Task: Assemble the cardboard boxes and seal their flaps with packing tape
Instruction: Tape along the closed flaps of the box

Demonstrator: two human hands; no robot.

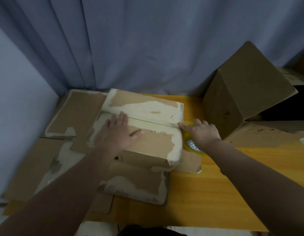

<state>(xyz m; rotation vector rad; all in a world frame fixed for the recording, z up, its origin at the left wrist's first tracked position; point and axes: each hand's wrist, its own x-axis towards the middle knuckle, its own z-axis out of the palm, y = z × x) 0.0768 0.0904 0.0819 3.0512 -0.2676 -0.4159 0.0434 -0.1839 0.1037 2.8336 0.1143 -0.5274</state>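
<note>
On the yellow wooden surface [216, 193], before a blue-grey pleated curtain [148, 40], the worn brown cardboard box [148, 108] sits at centre, flaps closed. The left hand [117, 132] lies flat on top, fingers straight. At the box's 3 o'clock, the right hand [204, 133] has its fingers curled over the yellowish packing tape roll [192, 145].
</note>
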